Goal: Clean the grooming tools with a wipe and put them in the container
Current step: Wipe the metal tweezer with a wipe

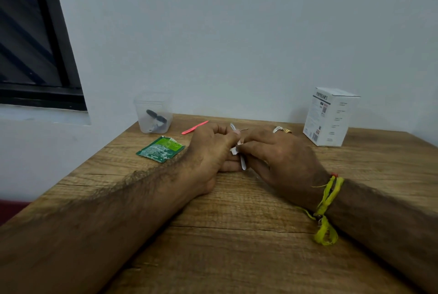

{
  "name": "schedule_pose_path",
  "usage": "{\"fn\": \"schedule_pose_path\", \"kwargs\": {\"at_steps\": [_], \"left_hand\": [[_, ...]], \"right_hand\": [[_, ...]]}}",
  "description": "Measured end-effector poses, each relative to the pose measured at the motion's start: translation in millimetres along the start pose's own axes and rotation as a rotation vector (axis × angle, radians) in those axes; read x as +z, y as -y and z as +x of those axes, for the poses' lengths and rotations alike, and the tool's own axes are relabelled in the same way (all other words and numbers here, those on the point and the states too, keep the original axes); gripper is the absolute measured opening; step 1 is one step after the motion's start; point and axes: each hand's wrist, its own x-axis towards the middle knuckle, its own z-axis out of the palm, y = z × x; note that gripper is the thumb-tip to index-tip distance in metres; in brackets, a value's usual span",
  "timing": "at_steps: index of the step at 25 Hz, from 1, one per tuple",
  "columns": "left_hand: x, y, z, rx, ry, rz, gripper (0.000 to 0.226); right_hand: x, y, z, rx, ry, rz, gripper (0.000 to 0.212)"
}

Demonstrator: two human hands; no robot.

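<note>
You've got two hands in frame: left hand (209,149), right hand (279,158). One clear container (153,113) upper left of centre, one dark tool (156,119) inside (maybe more, can't tell). One pink stick (194,127), one metal tool (239,149), one wipe scrap (234,150), one green sachet (160,149), one white box (330,117), two rings (282,130).

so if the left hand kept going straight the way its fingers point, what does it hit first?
The left hand points right, across the table, so it meets the right hand almost at once; both already hold the thin metal tool and white wipe between them.
</note>
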Motion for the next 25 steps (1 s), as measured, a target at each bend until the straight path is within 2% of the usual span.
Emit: {"fn": "schedule_pose_path", "kwargs": {"at_steps": [4,9,13,18,25], "left_hand": [[-1.2,-0.8,0.4,0.036,0.005,-0.013,0.006],[-3.5,-2.6,1.5,-0.005,0.016,-0.087,0.008],[-1.9,-1.7,1.0,-0.024,0.017,-0.074,0.02],[-4.3,-3.0,3.0,-0.053,0.037,-0.105,0.01],[-2.0,-2.8,2.8,-0.045,0.04,-0.071,0.014]], "right_hand": [[0.9,-1.8,-1.2,0.002,0.013,0.001,0.015],[3.1,-5.6,-2.1,0.026,0.015,0.048,0.017],[4.2,-5.5,-3.2,0.011,0.014,0.092,0.018],[2.5,-4.2,-2.0,0.021,-0.022,0.062,0.018],[0.3,-8.4,-6.7,-0.013,-0.004,0.064,0.018]]}}
